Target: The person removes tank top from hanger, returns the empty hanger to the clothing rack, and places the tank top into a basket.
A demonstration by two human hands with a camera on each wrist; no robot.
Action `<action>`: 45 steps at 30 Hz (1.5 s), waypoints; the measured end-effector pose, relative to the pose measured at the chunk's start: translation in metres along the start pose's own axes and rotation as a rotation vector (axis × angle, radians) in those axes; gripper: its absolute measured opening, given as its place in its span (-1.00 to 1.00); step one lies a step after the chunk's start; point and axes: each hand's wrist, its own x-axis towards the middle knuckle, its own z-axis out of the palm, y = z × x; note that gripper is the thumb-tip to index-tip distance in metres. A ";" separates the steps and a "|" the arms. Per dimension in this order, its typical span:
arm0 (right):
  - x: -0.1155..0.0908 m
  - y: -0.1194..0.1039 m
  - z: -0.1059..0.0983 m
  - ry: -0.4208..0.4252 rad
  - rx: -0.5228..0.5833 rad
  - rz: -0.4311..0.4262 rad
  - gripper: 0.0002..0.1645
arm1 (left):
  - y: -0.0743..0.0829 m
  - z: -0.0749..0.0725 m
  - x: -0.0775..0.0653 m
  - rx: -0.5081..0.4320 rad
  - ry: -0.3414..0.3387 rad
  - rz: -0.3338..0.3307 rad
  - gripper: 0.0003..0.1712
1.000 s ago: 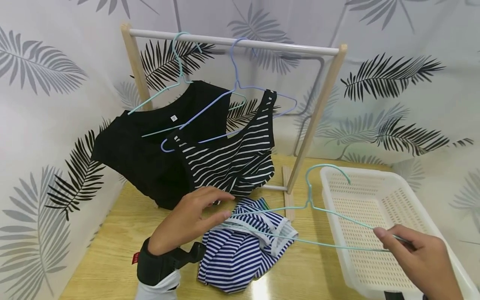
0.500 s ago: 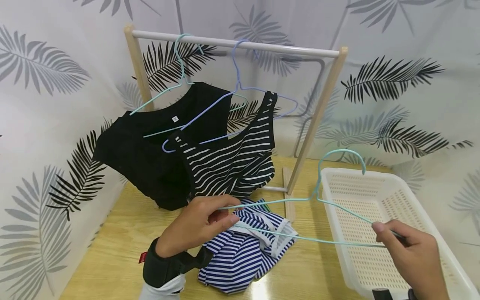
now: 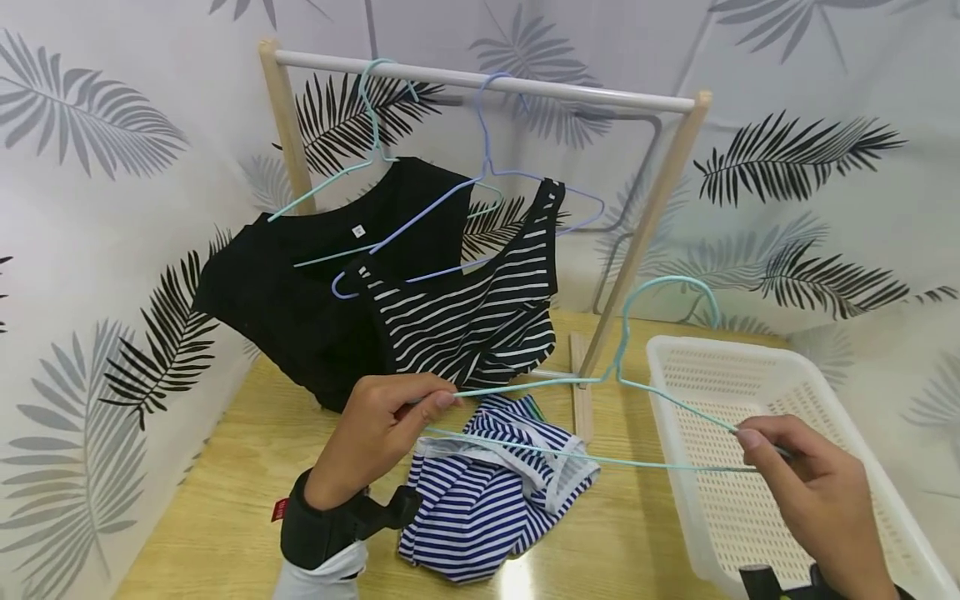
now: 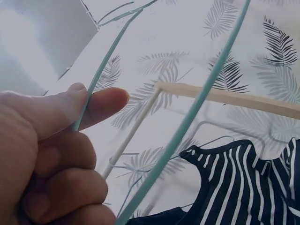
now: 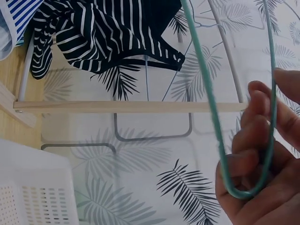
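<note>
A mint-green clothes hanger (image 3: 525, 386) is held level in front of me, its hook pointing up and away. My left hand (image 3: 386, 429) pinches its left shoulder between thumb and forefinger; the left wrist view shows the other fingers curled below. At the opposite end, my right hand (image 3: 813, 487) pinches the right shoulder with thumb and fingers, and in the right wrist view the hanger's rounded end (image 5: 241, 193) lies against the palm. Beneath the hanger, a blue-and-white striped garment (image 3: 480, 508) with white trim lies bunched on the wooden table (image 3: 592, 542).
Behind stands a rack with a white rail (image 3: 600, 93) and wooden posts. From it hang a black top (image 3: 300, 292) on a mint hanger and a black-and-white striped top (image 3: 480, 321) on a blue hanger. A white perforated basket (image 3: 671, 458) sits at the right.
My left hand has closed its thumb and forefinger on the hanger's left shoulder, which it only reached toward earlier. Both hands and the hanger have risen slightly; the striped garment stays put.
</note>
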 end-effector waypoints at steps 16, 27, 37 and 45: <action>0.070 0.019 0.013 -0.097 -0.009 -0.013 -0.37 | -0.007 -0.036 -0.010 0.077 0.240 -0.067 -0.82; 0.164 0.046 0.071 -0.265 0.090 0.106 -0.24 | -0.004 -0.064 -0.010 0.141 0.427 -0.119 -0.86; 0.189 0.060 0.097 -0.185 0.161 0.076 -0.40 | 0.003 -0.062 0.013 0.214 0.407 -0.167 -0.89; 0.184 0.033 0.091 -0.164 0.165 0.014 -0.53 | 0.002 -0.057 0.041 0.228 0.406 -0.194 -0.86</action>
